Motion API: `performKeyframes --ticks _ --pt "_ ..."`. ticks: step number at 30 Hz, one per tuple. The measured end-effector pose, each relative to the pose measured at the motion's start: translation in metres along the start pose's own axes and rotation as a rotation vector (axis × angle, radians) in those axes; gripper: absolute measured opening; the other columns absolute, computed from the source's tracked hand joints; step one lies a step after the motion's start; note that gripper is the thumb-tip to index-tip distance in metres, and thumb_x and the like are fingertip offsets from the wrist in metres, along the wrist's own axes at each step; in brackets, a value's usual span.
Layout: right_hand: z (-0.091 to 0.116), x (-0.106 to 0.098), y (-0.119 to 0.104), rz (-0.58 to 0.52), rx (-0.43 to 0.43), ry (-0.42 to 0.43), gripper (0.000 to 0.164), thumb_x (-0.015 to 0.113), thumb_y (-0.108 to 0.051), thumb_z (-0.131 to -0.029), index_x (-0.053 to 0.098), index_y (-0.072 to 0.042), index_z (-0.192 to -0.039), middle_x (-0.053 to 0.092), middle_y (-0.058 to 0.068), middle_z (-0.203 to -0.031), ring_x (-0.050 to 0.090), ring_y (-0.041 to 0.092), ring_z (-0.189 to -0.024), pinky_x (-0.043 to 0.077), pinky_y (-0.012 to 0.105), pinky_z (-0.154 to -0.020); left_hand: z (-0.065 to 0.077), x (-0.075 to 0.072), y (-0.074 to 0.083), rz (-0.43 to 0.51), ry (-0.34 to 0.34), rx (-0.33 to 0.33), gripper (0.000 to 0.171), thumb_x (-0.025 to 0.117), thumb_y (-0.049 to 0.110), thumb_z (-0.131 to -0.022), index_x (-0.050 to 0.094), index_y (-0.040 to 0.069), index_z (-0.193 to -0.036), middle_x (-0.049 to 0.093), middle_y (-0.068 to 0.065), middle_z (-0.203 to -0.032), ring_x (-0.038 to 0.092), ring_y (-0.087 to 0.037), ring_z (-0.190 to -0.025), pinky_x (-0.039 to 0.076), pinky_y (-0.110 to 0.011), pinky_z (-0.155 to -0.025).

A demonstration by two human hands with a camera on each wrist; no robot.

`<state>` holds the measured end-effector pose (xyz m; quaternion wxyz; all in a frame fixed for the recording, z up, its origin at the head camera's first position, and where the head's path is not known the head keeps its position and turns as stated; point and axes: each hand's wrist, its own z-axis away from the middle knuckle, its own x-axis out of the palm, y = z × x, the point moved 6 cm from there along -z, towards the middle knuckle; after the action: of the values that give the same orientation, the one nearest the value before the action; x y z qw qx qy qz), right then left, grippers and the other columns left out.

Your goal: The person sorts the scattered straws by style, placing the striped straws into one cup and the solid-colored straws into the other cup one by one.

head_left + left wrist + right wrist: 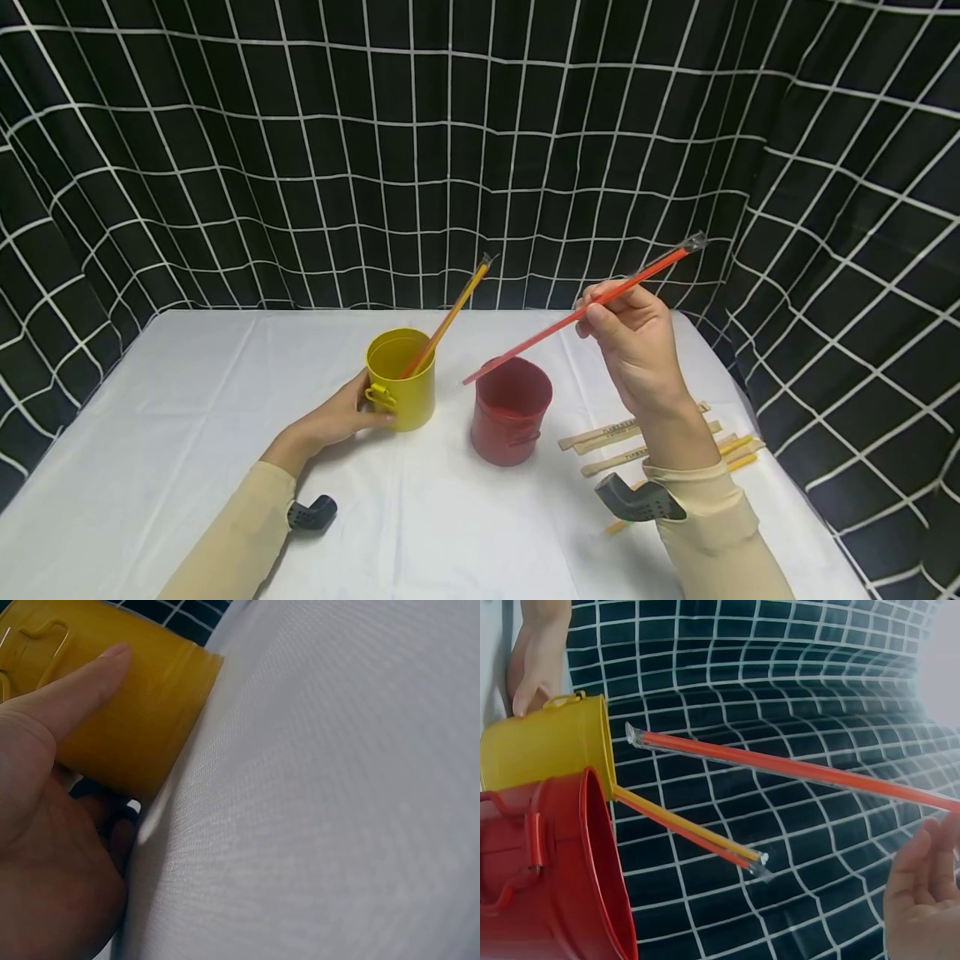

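My left hand [337, 421] holds the yellow bucket [416, 404] low on its side, thumb along the near wall and the other fingers partly hidden behind it. Leaning out of that bucket are a yellow straw [720, 837] and an orange-red straw [682, 832] in clear wrap. To its right a red bucket [504, 433] stands upright on the cloth. My right hand [637, 333] is raised above and right of the red bucket, pinching a long red straw [626, 286] in clear wrap. The straw slants, its lower end overlapping the red bucket's rim in the head view.
Several paper-sleeved sticks [600, 434] lie on the white cloth [450, 533] under my right forearm, with yellow straws [741, 461] among them. Black curtains with a white grid [420, 150] stand behind and at both sides. A dark camera mount sits on each wrist.
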<state>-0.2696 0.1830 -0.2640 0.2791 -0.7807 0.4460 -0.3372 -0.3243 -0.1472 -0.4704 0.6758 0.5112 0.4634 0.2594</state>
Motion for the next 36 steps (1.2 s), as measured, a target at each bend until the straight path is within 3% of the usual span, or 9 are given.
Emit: performKeyframes --ticks 14,22,31,36 --pt "-0.019 0.02 0.016 0.048 0.005 0.062 0.026 0.062 0.01 -0.093 0.074 -0.012 -0.099 0.072 -0.002 -0.089 0.065 0.009 -0.08 0.057 0.02 -0.067 -0.005 -0.002 -0.003 -0.005 -0.003 -0.008 0.099 0.077 0.021 -0.088 0.013 0.015 -0.163 0.017 -0.013 -0.171 0.007 -0.039 -0.159 0.003 -0.065 -0.127" --pt "-0.027 0.033 0.04 0.121 0.072 0.108 0.029 0.064 0.009 -0.092 0.074 -0.017 -0.097 0.072 -0.005 -0.088 0.065 0.008 -0.079 0.06 0.021 -0.067 -0.002 -0.001 -0.005 0.009 -0.002 -0.022 0.1 0.077 0.021 -0.088 0.012 0.014 -0.163 0.015 -0.013 -0.171 0.005 -0.04 -0.159 0.002 -0.066 -0.126" --pt "-0.028 0.046 0.071 0.274 0.164 0.037 0.025 0.067 0.005 -0.091 0.072 -0.019 -0.095 0.072 -0.007 -0.088 0.068 0.008 -0.08 0.061 0.023 -0.067 -0.004 -0.002 -0.007 0.007 0.003 -0.039 0.099 0.078 0.022 -0.087 0.014 0.016 -0.163 0.017 -0.011 -0.171 0.006 -0.037 -0.159 0.002 -0.064 -0.127" --pt "-0.027 0.052 0.092 0.396 0.279 -0.048 0.013 0.069 0.001 -0.091 0.07 -0.002 -0.104 0.073 -0.005 -0.092 0.07 0.01 -0.086 0.062 0.025 -0.069 -0.003 -0.002 -0.007 0.011 0.006 -0.029 0.098 0.078 0.02 -0.087 0.015 0.015 -0.162 0.02 -0.012 -0.17 0.008 -0.038 -0.159 0.003 -0.064 -0.127"
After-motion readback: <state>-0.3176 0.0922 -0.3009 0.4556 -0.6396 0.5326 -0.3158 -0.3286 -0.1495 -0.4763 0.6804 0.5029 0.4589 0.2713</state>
